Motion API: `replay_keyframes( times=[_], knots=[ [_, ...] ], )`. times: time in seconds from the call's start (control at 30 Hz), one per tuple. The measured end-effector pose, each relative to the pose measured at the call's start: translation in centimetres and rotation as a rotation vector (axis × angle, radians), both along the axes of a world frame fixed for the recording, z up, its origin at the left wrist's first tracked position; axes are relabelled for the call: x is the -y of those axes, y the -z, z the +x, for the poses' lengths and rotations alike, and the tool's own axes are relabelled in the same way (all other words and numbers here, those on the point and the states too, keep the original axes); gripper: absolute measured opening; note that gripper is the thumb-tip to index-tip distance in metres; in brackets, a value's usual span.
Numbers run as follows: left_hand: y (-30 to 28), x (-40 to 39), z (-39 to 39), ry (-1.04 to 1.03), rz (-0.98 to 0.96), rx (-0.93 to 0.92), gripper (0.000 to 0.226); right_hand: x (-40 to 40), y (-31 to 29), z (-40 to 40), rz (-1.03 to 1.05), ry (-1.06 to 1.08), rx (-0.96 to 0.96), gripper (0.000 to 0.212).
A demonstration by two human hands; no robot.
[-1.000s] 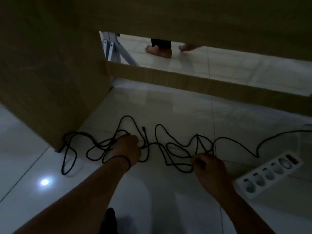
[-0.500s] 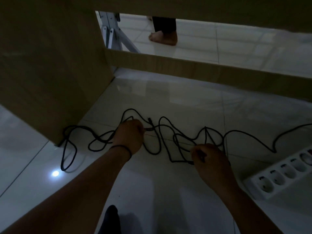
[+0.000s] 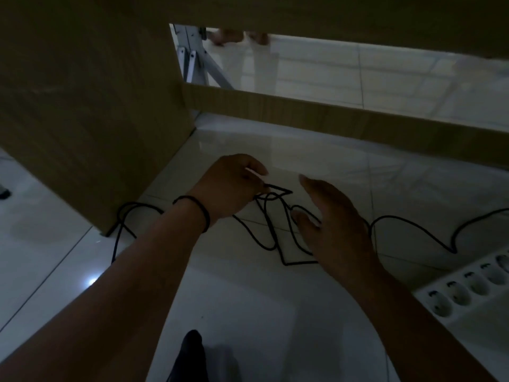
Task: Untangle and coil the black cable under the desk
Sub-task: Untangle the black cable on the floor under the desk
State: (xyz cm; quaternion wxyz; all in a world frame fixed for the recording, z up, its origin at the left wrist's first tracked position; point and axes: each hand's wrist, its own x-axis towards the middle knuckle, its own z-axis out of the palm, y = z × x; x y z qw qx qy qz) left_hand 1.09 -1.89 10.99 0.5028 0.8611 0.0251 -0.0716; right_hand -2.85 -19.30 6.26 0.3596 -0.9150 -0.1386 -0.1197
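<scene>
The black cable (image 3: 271, 230) lies in tangled loops on the white tiled floor under the desk. My left hand (image 3: 231, 186) is raised off the floor and pinches a bunch of its strands, which hang down from my fingers. My right hand (image 3: 333, 224) hovers just right of that bunch with fingers spread, holding nothing. One run of the cable trails left to the desk's side panel, another waves off to the right edge of the view.
The wooden side panel (image 3: 91, 106) of the desk stands at left and a low wooden rail (image 3: 330, 119) crosses behind. A white power strip (image 3: 468, 285) lies at the right. Metal stand legs (image 3: 192, 59) and a person's bare feet (image 3: 228, 37) show beyond the rail.
My left hand has lifted a gathered bunch of cable off the floor and moved right. My right hand has let go of the cable and opened beside it.
</scene>
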Motion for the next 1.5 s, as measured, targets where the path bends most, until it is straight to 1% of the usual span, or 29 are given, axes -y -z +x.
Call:
replay_keyframes(
  times=[0.03,0.07,0.13,0.17,0.23,0.27,0.3,0.33,0.37,0.4,0.43,0.47,0.53,0.57,0.7,0.77,0.83,0.9,0.93,1.0,1.07,1.1,1.2,1.3,1.37,1.4,1.43,1.47,1.5],
  knots=[
    [-0.3,0.3,-0.3,0.056,0.009,-0.003,0.020,-0.8,-0.3,0.6,-0.042,-0.043,-0.018,0.057],
    [-0.6,0.4,-0.6,0.109,0.029,-0.008,0.021,-1.5,-0.2,1.2,-0.077,-0.076,-0.014,0.054],
    [-1.0,0.2,-1.0,0.173,0.061,-0.034,0.020,-2.2,0.0,1.9,-0.106,-0.087,-0.015,0.033],
    [-1.0,-0.3,-1.0,0.178,0.067,-0.062,0.018,-2.3,0.2,1.9,-0.099,-0.094,-0.037,0.023],
    [-0.9,-2.0,-0.7,0.122,0.077,-0.128,0.012,-1.8,0.8,1.1,-0.098,-0.147,-0.097,0.019],
    [-0.6,-3.0,-0.3,0.057,0.148,-0.119,0.009,-1.4,1.2,0.4,-0.105,-0.187,-0.136,0.021],
    [-0.2,-4.0,0.3,-0.015,0.306,-0.090,0.007,-1.1,1.7,-0.3,-0.113,-0.234,-0.170,0.023],
    [0.4,-4.9,0.9,-0.072,0.498,-0.067,0.010,-0.9,2.4,-1.1,-0.126,-0.274,-0.187,0.028],
    [1.0,-5.7,1.1,-0.099,0.669,-0.070,0.019,-0.9,3.1,-1.8,-0.139,-0.292,-0.192,0.035],
    [1.9,-6.0,1.2,-0.085,0.776,-0.093,0.026,-0.8,3.7,-2.4,-0.159,-0.289,-0.199,0.041],
    [2.9,-6.2,1.2,-0.051,0.829,-0.120,0.031,-0.6,4.3,-2.9,-0.194,-0.273,-0.185,0.043],
    [4.0,-6.2,0.9,-0.021,0.841,-0.143,0.034,-0.5,5.0,-3.2,-0.218,-0.257,-0.148,0.043],
    [6.2,-5.9,0.3,-0.004,0.793,-0.197,0.037,-0.1,6.5,-3.6,-0.226,-0.239,-0.033,0.039],
    [7.0,-5.7,0.1,0.002,0.758,-0.215,0.039,0.0,7.1,-3.7,-0.216,-0.225,-0.011,0.037],
    [9.5,-4.9,-0.4,0.047,0.647,-0.187,0.040,0.5,8.6,-3.9,-0.265,-0.197,-0.091,0.024],
    [10.6,-4.9,-0.8,0.026,0.602,-0.168,0.046,0.8,9.2,-3.8,-0.255,-0.196,-0.093,0.024],
    [11.3,-4.9,-1.2,0.040,0.630,-0.134,0.049,1.0,9.6,-3.6,-0.231,-0.192,-0.085,0.026],
    [11.7,-4.6,-1.6,0.100,0.655,-0.094,0.044,1.2,9.9,-3.3,-0.230,-0.173,-0.038,0.021],
    [11.7,-4.3,-1.8,0.154,0.645,-0.101,0.040,1.4,9.8,-3.2,-0.233,-0.171,-0.048,0.020],
    [11.7,-3.1,-2.3,0.297,0.638,-0.188,0.036,1.8,10.3,-3.1,-0.268,-0.149,-0.086,0.025],
    [11.9,-1.6,-2.9,0.424,0.718,-0.283,0.039,2.1,10.3,-2.9,-0.310,-0.063,-0.073,0.026],
    [12.0,-1.1,-3.0,0.444,0.758,-0.315,0.040,2.3,10.3,-2.9,-0.319,-0.035,-0.063,0.028],
    [11.8,-1.1,-3.0,0.411,0.854,-0.412,0.041,2.7,10.0,-3.2,-0.355,0.021,-0.112,0.016],
    [9.9,-2.0,-2.9,0.383,0.893,-0.536,0.040,2.4,9.1,-3.5,-0.355,0.031,-0.148,0.015],
    [8.3,-2.6,-2.9,0.392,0.900,-0.528,0.036,2.2,8.3,-3.5,-0.373,0.014,-0.120,0.013],
    [7.2,-2.8,-2.9,0.332,0.841,-0.516,0.034,2.1,8.0,-3.5,-0.375,0.004,-0.100,0.013],
    [6.1,-3.1,-2.8,0.221,0.754,-0.508,0.034,2.1,7.6,-3.6,-0.365,0.000,-0.103,0.019],
    [4.9,-3.4,-2.7,0.095,0.636,-0.504,0.035,1.9,6.9,-3.7,-0.346,-0.008,-0.115,0.028],
    [3.9,-3.5,-2.7,0.028,0.504,-0.474,0.035,1.6,6.2,-3.8,-0.320,-0.004,-0.134,0.033]
  ],
)
